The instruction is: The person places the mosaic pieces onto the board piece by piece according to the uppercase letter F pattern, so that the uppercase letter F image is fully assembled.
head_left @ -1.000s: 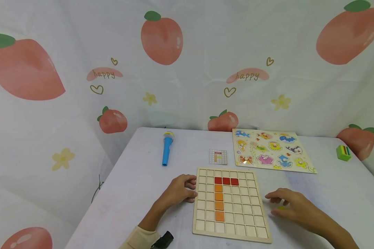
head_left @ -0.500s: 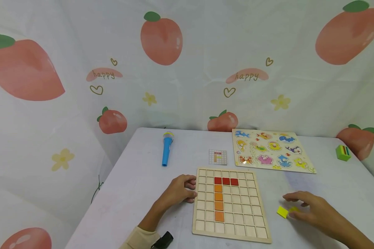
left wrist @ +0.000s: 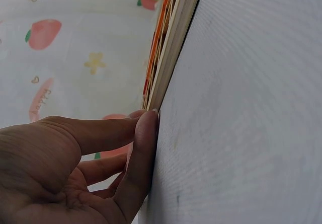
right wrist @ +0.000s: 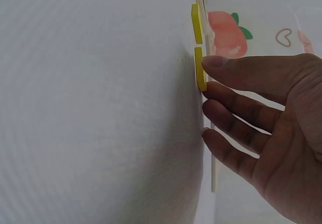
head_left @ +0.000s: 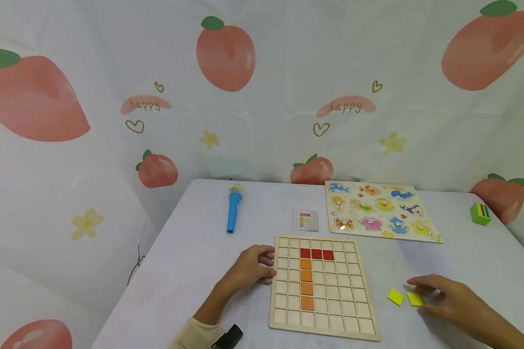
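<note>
A square wooden grid board (head_left: 332, 310) lies on the white table, with a row of red tiles (head_left: 316, 254) and a column of orange tiles (head_left: 306, 276) set in it. At its left edge my left hand (head_left: 246, 269) touches the rim with thumb and fingertips; the left wrist view has these fingertips against the board's side (left wrist: 173, 45). To the right of the board lie two yellow tiles, a left one (head_left: 395, 297) and a right one (head_left: 415, 299). My right hand (head_left: 454, 298) is beside the right tile, its thumb and index fingertips close to or touching it, fingers loosely bent.
Behind the board lies a small pattern card (head_left: 305, 220). An animal peg puzzle (head_left: 382, 211) is at the back right and a blue toy microphone (head_left: 234, 208) at the back left. A green block with coloured stripes (head_left: 481, 214) stands near the far right edge.
My right hand has moved right, away from the board. The yellow tiles, mostly hidden beneath it before, now show side by side, slightly apart. My left hand has stayed put.
</note>
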### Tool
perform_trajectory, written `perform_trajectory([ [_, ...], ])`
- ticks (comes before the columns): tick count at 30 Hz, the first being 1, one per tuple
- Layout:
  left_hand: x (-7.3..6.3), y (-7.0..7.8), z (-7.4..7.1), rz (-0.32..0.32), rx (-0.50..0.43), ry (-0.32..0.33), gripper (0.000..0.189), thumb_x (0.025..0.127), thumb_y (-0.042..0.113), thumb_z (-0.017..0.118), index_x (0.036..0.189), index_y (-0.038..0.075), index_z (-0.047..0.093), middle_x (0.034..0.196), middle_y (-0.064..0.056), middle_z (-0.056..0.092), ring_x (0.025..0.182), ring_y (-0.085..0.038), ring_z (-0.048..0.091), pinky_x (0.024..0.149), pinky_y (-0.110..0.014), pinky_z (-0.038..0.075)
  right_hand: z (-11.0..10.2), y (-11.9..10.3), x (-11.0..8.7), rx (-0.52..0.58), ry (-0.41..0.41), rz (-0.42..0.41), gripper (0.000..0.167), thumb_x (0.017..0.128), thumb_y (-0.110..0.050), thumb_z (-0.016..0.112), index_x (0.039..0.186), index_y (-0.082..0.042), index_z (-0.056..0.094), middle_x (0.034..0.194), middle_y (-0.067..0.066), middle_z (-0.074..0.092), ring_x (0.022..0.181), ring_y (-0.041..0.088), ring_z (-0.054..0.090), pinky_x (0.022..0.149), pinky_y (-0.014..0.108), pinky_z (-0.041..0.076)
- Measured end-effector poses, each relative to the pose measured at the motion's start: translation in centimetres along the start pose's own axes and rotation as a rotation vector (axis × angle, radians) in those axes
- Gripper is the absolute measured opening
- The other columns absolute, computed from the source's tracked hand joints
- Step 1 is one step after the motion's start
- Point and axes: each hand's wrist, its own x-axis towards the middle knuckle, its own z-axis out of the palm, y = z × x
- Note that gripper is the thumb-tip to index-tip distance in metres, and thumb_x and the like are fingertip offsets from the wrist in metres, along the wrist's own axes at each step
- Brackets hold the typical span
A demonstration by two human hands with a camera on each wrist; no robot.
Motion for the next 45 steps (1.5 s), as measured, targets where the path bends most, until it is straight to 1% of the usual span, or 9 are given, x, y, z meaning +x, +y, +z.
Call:
perform_trajectory([
  [5, 0.0, 0.0, 0.0, 0.001, -0.003, -0.002, 0.061, 0.088, -0.007, 0.08, 0.144, -0.006, 0.057, 0.115, -0.014, 0.065, 0.098, -0.02, 0.066, 0.07, -0.033, 0.068, -0.1, -0.3, 0.2, -0.013, -0.024, 0.045, 0.043, 0.081, -0.013, 0.09, 0.121, -0.004, 0.074, 0.105, -0.005, 0.071, 0.082, -0.004, 0.052, 0.07, 0.019, 0.058],
  [10, 0.0, 0.0, 0.0, 0.004, 0.008, -0.002, 0.061, 0.088, -0.007, 0.08, 0.144, -0.006, 0.057, 0.114, -0.014, 0.065, 0.098, -0.02, 0.066, 0.071, -0.033, 0.068, -0.1, -0.4, 0.3, -0.006, -0.059, 0.078, 0.036, 0.083, -0.014, 0.089, 0.115, -0.004, 0.076, 0.104, -0.006, 0.072, 0.08, -0.002, 0.054, 0.071, 0.022, 0.059],
  [19, 0.0, 0.2, -0.1, 0.002, 0.003, 0.0, 0.061, 0.088, -0.007, 0.08, 0.144, -0.005, 0.057, 0.116, -0.014, 0.063, 0.098, -0.02, 0.066, 0.071, -0.033, 0.068, -0.2, -0.3, 0.5, -0.028, -0.086, 0.064, 0.033, 0.084, -0.016, 0.087, 0.113, -0.003, 0.078, 0.1, -0.007, 0.069, 0.08, -0.003, 0.054, 0.073, 0.025, 0.061],
  [22, 0.1, 0.1, -0.1, 0.001, 0.0, 0.002, 0.061, 0.088, -0.007, 0.08, 0.144, -0.005, 0.057, 0.116, -0.014, 0.064, 0.098, -0.02, 0.066, 0.071, -0.033, 0.068, -0.3, -0.5, 0.6, -0.026, -0.094, 0.076, 0.033, 0.084, -0.016, 0.087, 0.113, -0.002, 0.078, 0.099, -0.007, 0.069, 0.08, 0.001, 0.055, 0.074, 0.028, 0.061],
  [26, 0.1, 0.0, 0.0, 0.0, 0.001, 0.002, 0.061, 0.087, -0.008, 0.08, 0.144, -0.006, 0.058, 0.115, -0.014, 0.064, 0.098, -0.02, 0.066, 0.07, -0.033, 0.068, -0.3, -0.9, 0.9, -0.031, -0.087, 0.078, 0.032, 0.085, -0.016, 0.086, 0.113, -0.003, 0.078, 0.098, -0.008, 0.069, 0.079, 0.002, 0.054, 0.072, 0.026, 0.06],
  [29, 0.1, 0.0, 0.0, 0.002, 0.005, 0.001, 0.061, 0.087, -0.008, 0.08, 0.144, -0.006, 0.058, 0.114, -0.014, 0.064, 0.097, -0.02, 0.066, 0.07, -0.033, 0.068, -0.4, -1.2, 1.0, -0.036, -0.062, 0.036, 0.031, 0.085, -0.016, 0.086, 0.113, -0.005, 0.078, 0.099, -0.008, 0.069, 0.079, -0.001, 0.052, 0.07, 0.022, 0.058],
  [32, 0.1, 0.0, 0.0, 0.003, 0.01, 0.0, 0.061, 0.087, -0.008, 0.08, 0.143, -0.006, 0.058, 0.114, -0.013, 0.064, 0.097, -0.02, 0.066, 0.07, -0.033, 0.068, -0.3, -1.4, 1.0, -0.025, -0.023, -0.038, 0.031, 0.084, -0.016, 0.087, 0.112, -0.007, 0.078, 0.1, -0.008, 0.069, 0.08, -0.003, 0.05, 0.069, 0.02, 0.057],
  [39, 0.0, 0.1, 0.0, -0.002, 0.005, 0.0, 0.061, 0.088, -0.007, 0.08, 0.144, -0.005, 0.057, 0.115, -0.014, 0.064, 0.098, -0.02, 0.066, 0.07, -0.033, 0.068, -0.1, -2.1, 1.7, -0.022, 0.03, -0.182, 0.028, 0.083, -0.015, 0.087, 0.11, -0.01, 0.078, 0.096, -0.013, 0.065, 0.08, -0.005, 0.049, 0.067, 0.021, 0.055],
  [45, -0.1, 0.0, 0.0, 0.0, 0.005, -0.001, 0.062, 0.088, -0.007, 0.08, 0.145, -0.006, 0.057, 0.115, -0.014, 0.064, 0.097, -0.02, 0.066, 0.07, -0.034, 0.068, 0.5, -3.6, 2.5, 0.012, 0.06, -0.302, 0.025, 0.085, -0.016, 0.088, 0.108, -0.012, 0.078, 0.097, -0.017, 0.063, 0.082, -0.004, 0.052, 0.066, 0.021, 0.054],
])
